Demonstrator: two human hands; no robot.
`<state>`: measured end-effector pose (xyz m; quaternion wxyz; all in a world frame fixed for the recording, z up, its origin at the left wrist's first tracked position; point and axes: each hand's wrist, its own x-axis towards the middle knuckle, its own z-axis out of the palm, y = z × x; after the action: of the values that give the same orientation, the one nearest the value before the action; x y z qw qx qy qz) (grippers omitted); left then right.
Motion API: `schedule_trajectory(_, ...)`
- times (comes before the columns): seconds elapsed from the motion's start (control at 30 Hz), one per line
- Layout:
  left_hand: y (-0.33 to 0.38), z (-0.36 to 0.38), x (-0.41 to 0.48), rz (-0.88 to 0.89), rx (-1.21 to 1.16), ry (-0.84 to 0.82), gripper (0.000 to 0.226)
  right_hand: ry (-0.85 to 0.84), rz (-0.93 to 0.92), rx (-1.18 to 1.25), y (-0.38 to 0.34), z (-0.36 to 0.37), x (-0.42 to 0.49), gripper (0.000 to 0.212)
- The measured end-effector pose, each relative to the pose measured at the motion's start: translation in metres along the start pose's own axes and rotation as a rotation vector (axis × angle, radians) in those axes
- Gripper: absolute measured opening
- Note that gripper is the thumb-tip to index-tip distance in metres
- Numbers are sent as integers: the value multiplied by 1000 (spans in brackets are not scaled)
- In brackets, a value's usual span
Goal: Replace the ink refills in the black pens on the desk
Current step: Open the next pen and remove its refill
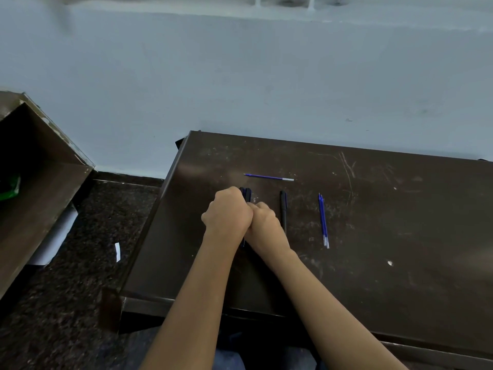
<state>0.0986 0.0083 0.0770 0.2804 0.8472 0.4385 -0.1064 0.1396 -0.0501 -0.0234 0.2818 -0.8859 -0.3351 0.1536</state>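
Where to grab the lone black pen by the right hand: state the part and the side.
Pinch the pen at mid-barrel, from above and from its right. It lies flat on the desk, pointing away from you; the right hand crowds its left side, while the side toward the refills is bare.

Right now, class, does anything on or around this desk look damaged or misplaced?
The desk top is scratched, worst far right. One blue refill lies crosswise, unlike the pair at right. A paper scrap lies on the floor.
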Motion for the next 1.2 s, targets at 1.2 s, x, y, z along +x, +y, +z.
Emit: schedule_trajectory(1.2, 4, 13, 8, 241, 50, -277, 24, 184, 591, 894, 0, -74, -22, 29)
